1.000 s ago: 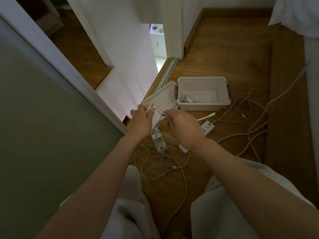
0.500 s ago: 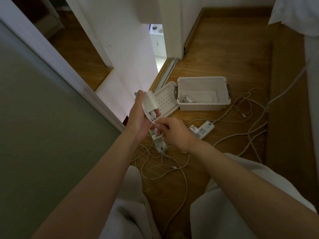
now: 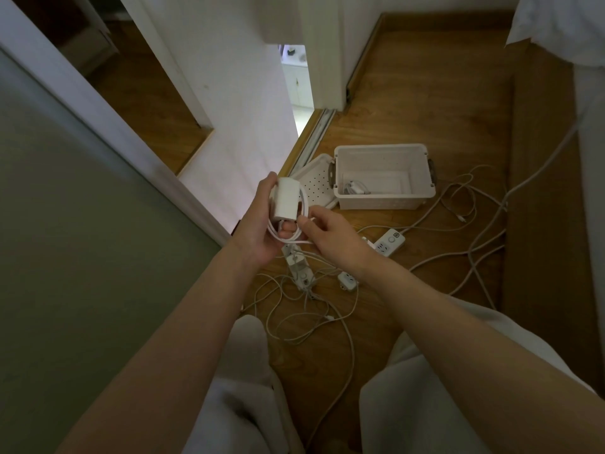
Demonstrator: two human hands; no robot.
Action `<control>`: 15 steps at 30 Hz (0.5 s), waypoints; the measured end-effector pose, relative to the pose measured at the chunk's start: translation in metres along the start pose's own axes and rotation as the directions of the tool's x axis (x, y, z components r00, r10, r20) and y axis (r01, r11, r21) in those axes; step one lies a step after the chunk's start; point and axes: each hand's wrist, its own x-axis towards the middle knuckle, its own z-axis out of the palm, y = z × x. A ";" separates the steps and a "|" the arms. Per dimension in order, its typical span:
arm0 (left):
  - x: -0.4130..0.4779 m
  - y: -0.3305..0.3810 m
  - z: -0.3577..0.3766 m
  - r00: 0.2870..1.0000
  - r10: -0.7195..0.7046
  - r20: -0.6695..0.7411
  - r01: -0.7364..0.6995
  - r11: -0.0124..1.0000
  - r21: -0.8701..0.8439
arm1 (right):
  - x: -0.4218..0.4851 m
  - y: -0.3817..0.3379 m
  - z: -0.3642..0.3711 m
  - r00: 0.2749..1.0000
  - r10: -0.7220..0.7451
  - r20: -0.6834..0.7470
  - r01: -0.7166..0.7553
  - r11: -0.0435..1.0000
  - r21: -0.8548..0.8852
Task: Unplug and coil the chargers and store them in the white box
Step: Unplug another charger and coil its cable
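The charger [image 3: 287,198], a white brick, stands in the left hand [image 3: 262,231] above the floor [image 3: 425,93], fingers [image 3: 288,228] curled round it; its cable [image 3: 303,213] loops loosely about the brick; the right hand [image 3: 330,234] pinches the cable's end beside the loop; the brick looks light, hard and smooth, best held by its flat sides; the cable seems limp yet springy, apt to uncoil unless pinned; the box [image 3: 383,149] sits open just beyond.

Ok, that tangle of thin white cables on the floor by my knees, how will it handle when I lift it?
Probably floppy: the tangle of cables lies in loose, sagging loops. Likely light, the strands being thin. It may snag, since strands cross and run to the power strip.
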 end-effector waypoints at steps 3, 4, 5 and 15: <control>-0.002 0.001 0.001 0.998 -0.064 -0.002 0.064 0.998 0.013 | 0.002 0.004 0.002 0.999 0.008 -0.034 -0.012 0.993 -0.119; -0.003 0.001 0.002 0.997 -0.083 0.004 0.083 0.997 0.009 | 0.002 0.006 0.002 0.999 0.021 -0.042 -0.027 0.988 -0.151; -0.005 0.002 0.003 0.995 -0.096 0.011 0.096 0.995 0.003 | 0.004 0.008 0.002 0.998 0.039 -0.046 -0.046 0.985 -0.168; -0.012 -0.003 0.007 0.986 0.120 -0.117 -0.055 0.893 0.447 | 0.007 0.015 0.003 0.994 0.058 -0.096 -0.085 0.948 -0.306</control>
